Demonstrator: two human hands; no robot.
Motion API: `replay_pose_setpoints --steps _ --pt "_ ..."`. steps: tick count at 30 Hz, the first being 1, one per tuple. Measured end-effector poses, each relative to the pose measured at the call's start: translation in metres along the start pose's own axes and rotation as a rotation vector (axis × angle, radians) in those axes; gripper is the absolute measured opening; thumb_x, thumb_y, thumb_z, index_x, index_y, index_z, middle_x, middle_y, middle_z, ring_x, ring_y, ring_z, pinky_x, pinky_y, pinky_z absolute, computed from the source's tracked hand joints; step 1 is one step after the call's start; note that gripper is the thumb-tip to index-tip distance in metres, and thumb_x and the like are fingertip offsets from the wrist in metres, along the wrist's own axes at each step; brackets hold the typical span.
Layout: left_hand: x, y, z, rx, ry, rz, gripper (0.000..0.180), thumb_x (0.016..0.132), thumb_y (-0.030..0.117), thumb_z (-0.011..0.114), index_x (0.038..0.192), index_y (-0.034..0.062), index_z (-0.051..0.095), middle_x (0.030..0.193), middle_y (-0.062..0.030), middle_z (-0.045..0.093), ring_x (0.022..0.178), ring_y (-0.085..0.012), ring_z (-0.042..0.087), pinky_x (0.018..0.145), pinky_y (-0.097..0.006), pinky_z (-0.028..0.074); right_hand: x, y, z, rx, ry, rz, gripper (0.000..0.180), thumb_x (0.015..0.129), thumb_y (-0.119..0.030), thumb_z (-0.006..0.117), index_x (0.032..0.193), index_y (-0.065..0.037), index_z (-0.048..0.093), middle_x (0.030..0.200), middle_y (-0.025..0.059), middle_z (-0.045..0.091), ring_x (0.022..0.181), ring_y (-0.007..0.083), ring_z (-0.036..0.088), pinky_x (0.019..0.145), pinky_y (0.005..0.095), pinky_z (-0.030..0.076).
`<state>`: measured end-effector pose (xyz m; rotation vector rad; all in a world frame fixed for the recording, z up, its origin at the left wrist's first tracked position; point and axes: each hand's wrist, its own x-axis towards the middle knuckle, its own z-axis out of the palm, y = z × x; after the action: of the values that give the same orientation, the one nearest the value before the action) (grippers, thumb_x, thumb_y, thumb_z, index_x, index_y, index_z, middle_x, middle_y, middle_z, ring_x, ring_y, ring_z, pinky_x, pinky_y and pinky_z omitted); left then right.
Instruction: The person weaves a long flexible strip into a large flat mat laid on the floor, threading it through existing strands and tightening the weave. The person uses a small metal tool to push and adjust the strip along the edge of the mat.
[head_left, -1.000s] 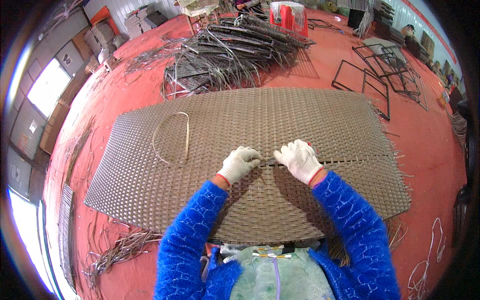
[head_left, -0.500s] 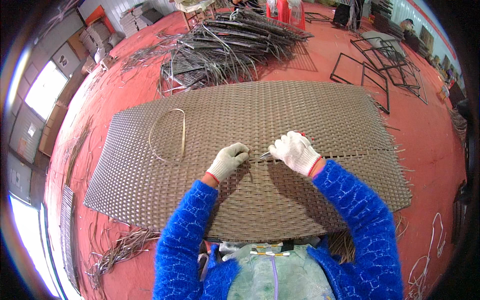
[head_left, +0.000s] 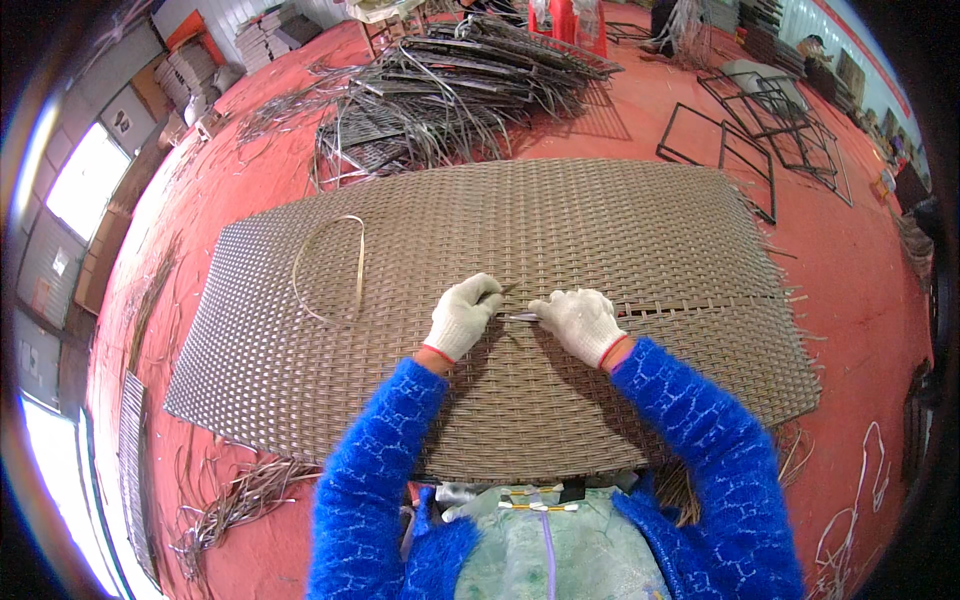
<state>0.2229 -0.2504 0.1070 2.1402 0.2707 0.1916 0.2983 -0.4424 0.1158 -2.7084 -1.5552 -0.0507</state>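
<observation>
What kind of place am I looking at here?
Probably a weaving workshop: a broad woven panel lies in front of the person, a heap of dark pieces with loose strands sits on the floor beyond it, and bare dark frames lie off to the right.

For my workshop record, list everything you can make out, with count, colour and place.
Woven panel: one, brown, centre
Loose strip: one, pale tan, looped on panel's left half
Tool: one, silver tip, in right hand
Pile: one, mostly black, floor beyond panel
Thin frames: several, black, upper right
Stool: at least one, red, top
Strip scraps: uncountable, brownish, lower left
Cord: apparently one, white, lower right
Far background: too small to itemise
Left hand: one, white-gloved, over panel
Right hand: one, white-gloved, over panel
Sleeves: two, blue, lower edge
</observation>
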Motion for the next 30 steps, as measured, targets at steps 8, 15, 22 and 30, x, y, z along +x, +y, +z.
replay_pose_setpoints --steps 8,15,22,30 --pt "0.013 0.057 -0.003 -0.319 -0.147 0.267 0.007 0.087 0.005 0.064 0.094 0.0033 0.065 0.085 -0.0036 0.063 0.08 -0.0116 0.059 0.074 -0.026 0.05 0.002 -0.008 -0.002 0.024 -0.062 0.054 0.015 0.088 -0.019 0.058 0.1 -0.012 0.061 0.091 0.0099 0.066 0.082 0.028 0.068 0.064 0.0452 0.055" --pt "-0.006 0.027 -0.037 0.09 -0.203 -0.147 0.013 0.085 0.02 0.065 0.087 0.0073 0.067 0.071 -0.0011 0.064 0.063 -0.013 0.06 0.06 -0.028 0.048 0.003 -0.006 0.002 0.036 -0.046 0.023 0.017 0.088 -0.024 0.059 0.098 -0.01 0.061 0.087 0.0094 0.066 0.079 0.0283 0.069 0.063 0.0435 0.056" --pt "-0.008 0.021 -0.016 0.719 -0.054 -0.194 0.019 0.078 0.03 0.062 0.086 0.0137 0.067 0.086 -0.01 0.069 0.086 -0.0314 0.066 0.073 -0.043 0.051 0.003 -0.003 0.009 0.067 -0.032 0.027 0.016 0.086 -0.025 0.061 0.096 -0.012 0.063 0.086 0.0088 0.067 0.08 0.0285 0.069 0.066 0.0445 0.054" --pt "-0.001 0.021 -0.011 0.823 -0.114 -0.197 0.02 0.079 0.027 0.059 0.089 0.0126 0.068 0.09 -0.011 0.069 0.09 -0.033 0.065 0.076 -0.045 0.051 0.003 -0.009 0.006 0.0 0.024 0.006 0.012 0.082 -0.02 0.063 0.087 -0.011 0.068 0.084 0.0091 0.068 0.077 0.0286 0.069 0.062 0.0431 0.055"
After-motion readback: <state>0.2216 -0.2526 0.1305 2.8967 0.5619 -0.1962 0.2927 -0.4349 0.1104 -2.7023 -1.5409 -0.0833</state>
